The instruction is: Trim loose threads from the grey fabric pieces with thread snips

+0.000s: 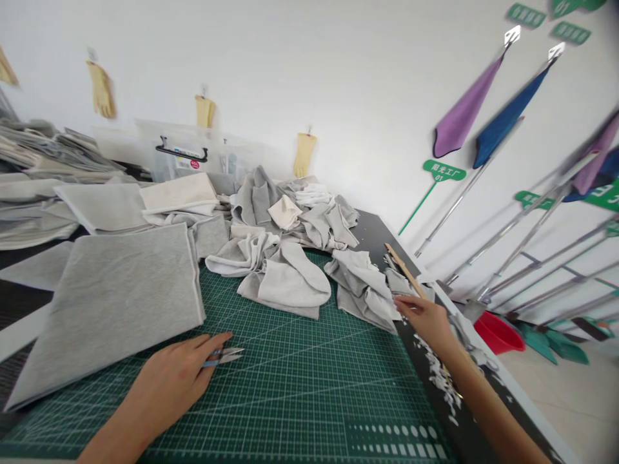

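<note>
A green mat [290, 386] covered in little squares lies closest, along the near edge of the desk [370, 230]. The left hand [176, 367] is over the left part of the mat. It holds a small pair of scissors [227, 355] with blue handles, and the blades point to the right, a little bit apart. Next to that hand, a big folded gray cloth [126, 290] covers the mat's left side.

The right hand [425, 319] is by the mat's right edge, with its fingers close together at the corner of a crumpled gray cloth [362, 290]. I cannot tell if the fingers pinch it. That cloth lies near the mat's far right corner. Just past the hand is a brown wooden stick [403, 267], and lots of little white bits [438, 374] lie along the desk's right edge.

Near the middle of the mat's far edge is a loose pale cloth [294, 280], and behind it sits a messy heap [314, 222] of more cloths. A tall pile [39, 151] of folded cloths fills the desk's far left corner. Beside it, at the far edge, stands a clear box [164, 169] — it has a black handle. Yellow gloves [304, 154] hang on the wall.
</note>
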Available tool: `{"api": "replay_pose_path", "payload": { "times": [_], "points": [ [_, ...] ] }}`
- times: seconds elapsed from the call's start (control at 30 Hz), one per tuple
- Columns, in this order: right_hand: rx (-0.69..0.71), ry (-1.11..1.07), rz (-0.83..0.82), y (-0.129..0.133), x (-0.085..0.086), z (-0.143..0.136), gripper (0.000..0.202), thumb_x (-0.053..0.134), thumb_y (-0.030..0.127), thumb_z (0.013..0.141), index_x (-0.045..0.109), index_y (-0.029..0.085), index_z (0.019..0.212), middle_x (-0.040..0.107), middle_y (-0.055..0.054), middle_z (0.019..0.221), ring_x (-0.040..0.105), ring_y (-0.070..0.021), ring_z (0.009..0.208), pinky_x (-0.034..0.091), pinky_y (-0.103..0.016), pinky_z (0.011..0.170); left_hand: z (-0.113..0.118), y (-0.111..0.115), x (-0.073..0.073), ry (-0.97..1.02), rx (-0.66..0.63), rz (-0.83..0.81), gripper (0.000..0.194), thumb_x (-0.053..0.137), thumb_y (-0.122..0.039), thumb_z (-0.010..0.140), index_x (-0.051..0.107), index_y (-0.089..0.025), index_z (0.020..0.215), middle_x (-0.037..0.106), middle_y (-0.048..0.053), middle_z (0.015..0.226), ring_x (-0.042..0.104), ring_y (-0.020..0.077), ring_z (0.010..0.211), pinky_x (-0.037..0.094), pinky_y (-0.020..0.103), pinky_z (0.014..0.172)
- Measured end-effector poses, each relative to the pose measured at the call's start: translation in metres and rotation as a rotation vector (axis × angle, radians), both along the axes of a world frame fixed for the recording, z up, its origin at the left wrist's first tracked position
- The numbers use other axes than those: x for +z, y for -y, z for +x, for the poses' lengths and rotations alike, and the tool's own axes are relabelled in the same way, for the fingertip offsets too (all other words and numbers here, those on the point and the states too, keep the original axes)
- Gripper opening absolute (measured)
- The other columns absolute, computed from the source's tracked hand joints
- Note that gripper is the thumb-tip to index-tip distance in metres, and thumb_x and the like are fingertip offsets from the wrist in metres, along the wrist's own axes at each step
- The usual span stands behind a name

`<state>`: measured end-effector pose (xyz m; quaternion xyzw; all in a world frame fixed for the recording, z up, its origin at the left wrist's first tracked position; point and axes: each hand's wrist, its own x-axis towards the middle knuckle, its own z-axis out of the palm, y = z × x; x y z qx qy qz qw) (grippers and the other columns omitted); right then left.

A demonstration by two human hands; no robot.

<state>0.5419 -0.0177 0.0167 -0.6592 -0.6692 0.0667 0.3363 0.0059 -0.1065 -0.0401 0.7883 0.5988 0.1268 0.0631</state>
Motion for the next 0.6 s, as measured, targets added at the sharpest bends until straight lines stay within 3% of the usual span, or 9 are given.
{"api": "replay_pose_path", "payload": {
  "times": [0.13, 0.27, 0.33, 0.4, 0.5, 0.6],
  "points": [
    [-0.179, 0.251, -0.085, 0.028, 0.010, 0.060, 0.037, 0.061, 0.052, 0.079, 0.080, 0.021, 0.085, 0.079, -0.008, 0.076, 0.075, -0.0288, 0.072, 0.058, -0.036, 0.069, -0.001, -0.001, -0.001, -0.021, -0.007, -0.003, 0.048, 0.039, -0.025, 0.093, 0.059, -0.031, 0.137, 0.069, 0.003, 0.125, 0.068, 0.0247, 0.107, 0.054, 0.043, 0.096],
    [-0.072, 0.398, -0.266, 0.049, -0.003, 0.099, 0.033, 0.053, 0.041, 0.082, 0.080, 0.022, 0.082, 0.080, -0.007, 0.084, 0.075, -0.0284, 0.078, 0.056, -0.037, 0.073, -0.002, -0.002, -0.002, -0.028, -0.006, 0.008, 0.049, 0.037, -0.029, 0.094, 0.058, -0.031, 0.138, 0.069, 0.003, 0.126, 0.068, 0.0260, 0.107, 0.054, 0.045, 0.096],
    [-0.040, 0.431, -0.303, 0.056, -0.006, 0.103, 0.032, 0.049, 0.031, 0.081, 0.080, 0.022, 0.084, 0.080, -0.007, 0.091, 0.075, -0.0277, 0.084, 0.056, -0.037, 0.078, -0.003, -0.002, -0.004, -0.027, -0.002, 0.015, 0.049, 0.037, -0.030, 0.093, 0.059, -0.031, 0.138, 0.069, 0.004, 0.126, 0.069, 0.0263, 0.106, 0.054, 0.045, 0.097],
    [-0.101, 0.460, -0.259, 0.062, -0.001, 0.099, 0.035, 0.046, 0.027, 0.082, 0.080, 0.022, 0.089, 0.080, -0.007, 0.095, 0.075, -0.0281, 0.087, 0.055, -0.037, 0.078, -0.003, -0.003, -0.006, -0.023, 0.000, 0.019, 0.049, 0.037, -0.032, 0.093, 0.060, -0.031, 0.137, 0.070, 0.004, 0.125, 0.069, 0.0263, 0.105, 0.053, 0.045, 0.098],
    [-0.203, 0.480, -0.156, 0.068, 0.015, 0.084, 0.037, 0.046, 0.033, 0.085, 0.079, 0.020, 0.095, 0.079, -0.009, 0.093, 0.074, -0.0285, 0.084, 0.053, -0.036, 0.074, -0.004, -0.004, -0.008, -0.022, 0.003, 0.028, 0.047, 0.038, -0.033, 0.094, 0.061, -0.031, 0.135, 0.070, 0.004, 0.124, 0.069, 0.0266, 0.105, 0.052, 0.045, 0.099],
    [-0.170, 0.440, -0.144, 0.071, 0.030, 0.073, 0.034, 0.052, 0.041, 0.083, 0.080, 0.021, 0.089, 0.079, -0.008, 0.087, 0.073, -0.0269, 0.078, 0.053, -0.035, 0.072, -0.004, -0.004, -0.010, -0.029, 0.012, 0.035, 0.046, 0.039, -0.034, 0.094, 0.060, -0.031, 0.135, 0.069, 0.003, 0.126, 0.069, 0.0269, 0.106, 0.051, 0.047, 0.101]
  ]
}}
